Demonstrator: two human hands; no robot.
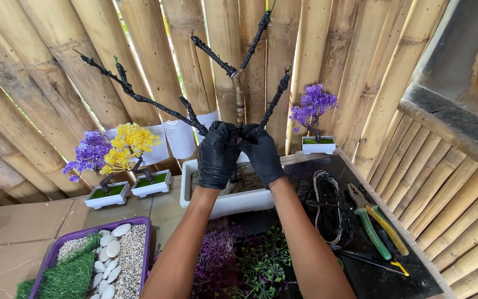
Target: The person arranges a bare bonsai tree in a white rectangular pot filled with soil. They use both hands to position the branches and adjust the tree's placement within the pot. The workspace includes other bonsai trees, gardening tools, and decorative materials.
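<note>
Both hands wear black gloves and are closed around the bottom of a bare black tree. The left hand grips the trunk on one side and the right hand grips it on the other, and the two hands touch each other. The tree stands up from a white pot, with its thin branches spreading out in front of the bamboo wall.

Beside the white pot, on the left hand's side, sit two small trees in little white trays, one purple and one yellow. Past the white pot, on the right hand's side, is another little purple tree. Nearer to the person than the white pot is a purple tray with white stones, gravel and green grass. A coil of black wire and green and yellow pliers lie on the bench, just beside the white pot.
</note>
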